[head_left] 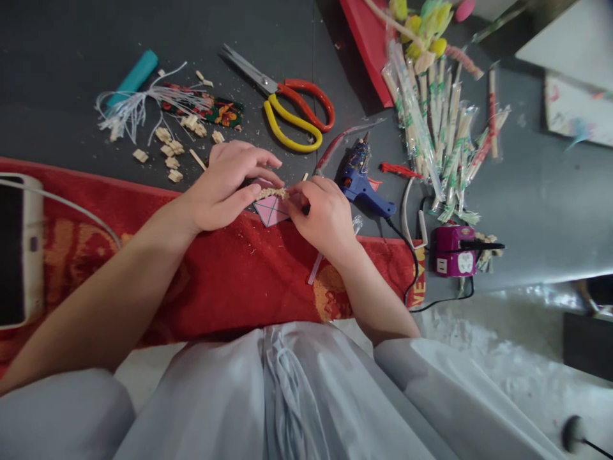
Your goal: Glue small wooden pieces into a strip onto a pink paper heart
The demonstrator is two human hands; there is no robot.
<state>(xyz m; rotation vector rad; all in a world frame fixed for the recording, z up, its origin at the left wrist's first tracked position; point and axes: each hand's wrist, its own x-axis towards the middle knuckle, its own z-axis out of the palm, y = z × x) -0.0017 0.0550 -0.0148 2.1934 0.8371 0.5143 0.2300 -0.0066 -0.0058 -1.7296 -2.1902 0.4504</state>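
Observation:
A small pink card with dark crossing lines (pixel 271 211) lies at the table's front edge, partly under my hands. Along its upper edge runs a knobbly beige strip (pixel 272 192). My left hand (pixel 234 182) reaches over from the left, fingers stretched and apart, with its thumb by the strip's left end. At the other end my right hand (pixel 322 207) has thumb and forefinger pinched on the strip; its fingertips are partly hidden. Just right of that hand rests a blue glue gun (pixel 360 179). Several beige crumbly pieces (pixel 170 150) are scattered beyond my left hand.
Scissors with red and yellow handles (pixel 292 108) lie behind my hands. White strings (pixel 138 102) and a teal roll (pixel 134 80) are at the back left. Wrapped sticks (pixel 440 121) spread at right, near a purple power adapter (pixel 454 250). A phone (pixel 31 249) rests on the red cloth (pixel 239 275).

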